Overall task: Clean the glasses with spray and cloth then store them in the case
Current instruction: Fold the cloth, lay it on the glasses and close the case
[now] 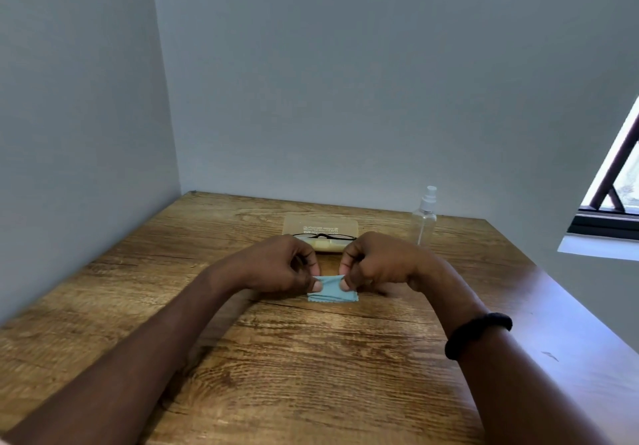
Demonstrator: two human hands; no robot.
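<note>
We pinched the blue cloth with both hands, left and right, mid-frame on the bench. Glasses lay on the case behind, spray bottle right. Casing seemingly remained.

Dim soft daylight from window at right, sheen on table edge, wide-angle warping, slight blur

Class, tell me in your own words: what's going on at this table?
A person pinches a blue cloth between the left hand and right hand, its lower edge on the table. The glasses lie on the tan case just behind the hands. The spray bottle stands upright at the back right, untouched.
</note>
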